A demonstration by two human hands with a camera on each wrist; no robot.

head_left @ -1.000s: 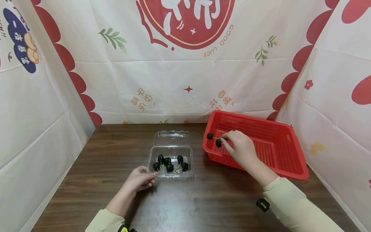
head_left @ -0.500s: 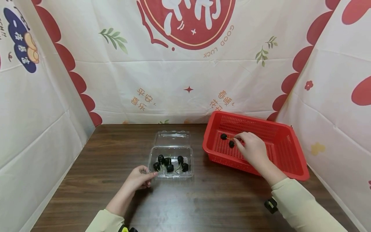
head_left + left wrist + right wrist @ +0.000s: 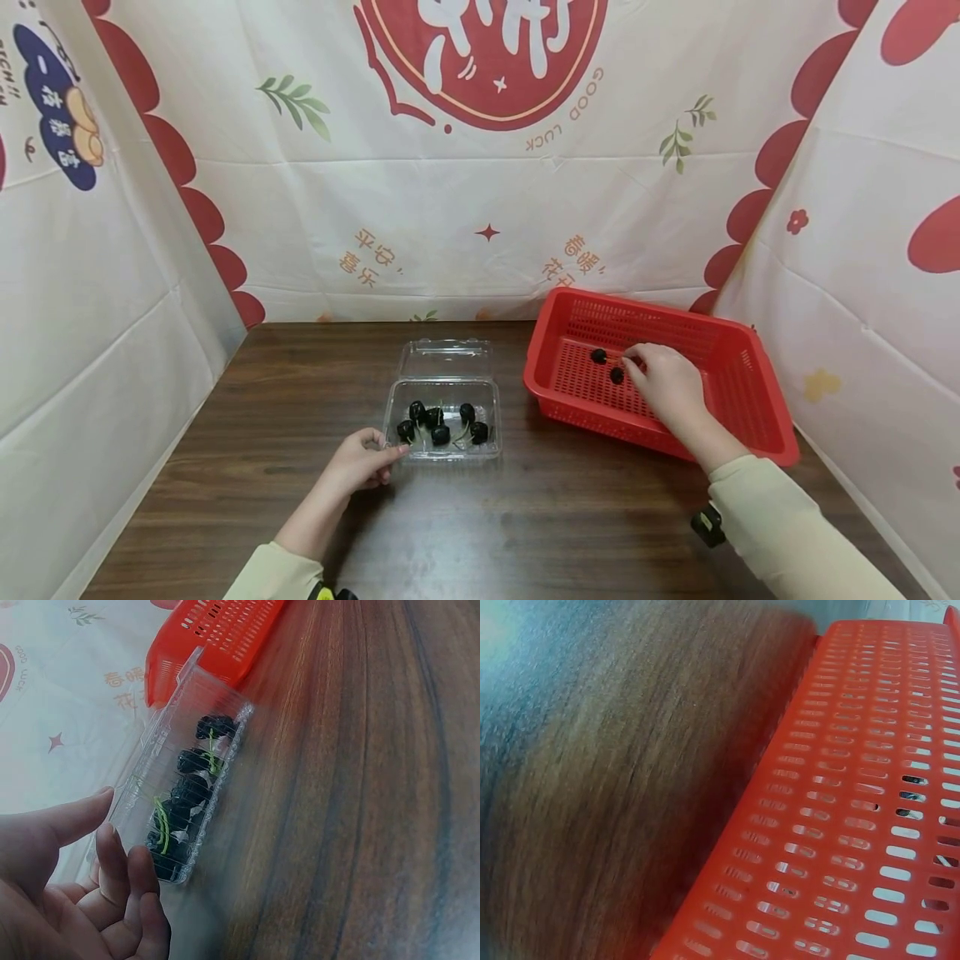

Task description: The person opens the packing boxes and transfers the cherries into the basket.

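My left hand [image 3: 365, 461] pinches the near left corner of a clear plastic clamshell box [image 3: 442, 454], its thumb along the rim in the left wrist view. Several dark cherries [image 3: 440, 435] with green stems lie inside the box, and its lid [image 3: 445, 360] is folded back. Over at the right, my right hand [image 3: 666, 383] is lowered into a red basket [image 3: 558, 400], thumb and forefinger pinching the stems of two dark cherries [image 3: 617, 375]. These hang low in the basket, left of the fingertips. The right wrist view hides this hand behind the basket's slotted wall [image 3: 840, 825].
Box and basket stand apart on a brown wooden table [image 3: 480, 533]. A printed white cloth [image 3: 450, 200] rises behind the table and along both sides. The basket's high rim surrounds the right hand.
My right hand has moved right and down with the two cherries, from above the basket's left rim to inside it. The left hand and the box have stayed in place.
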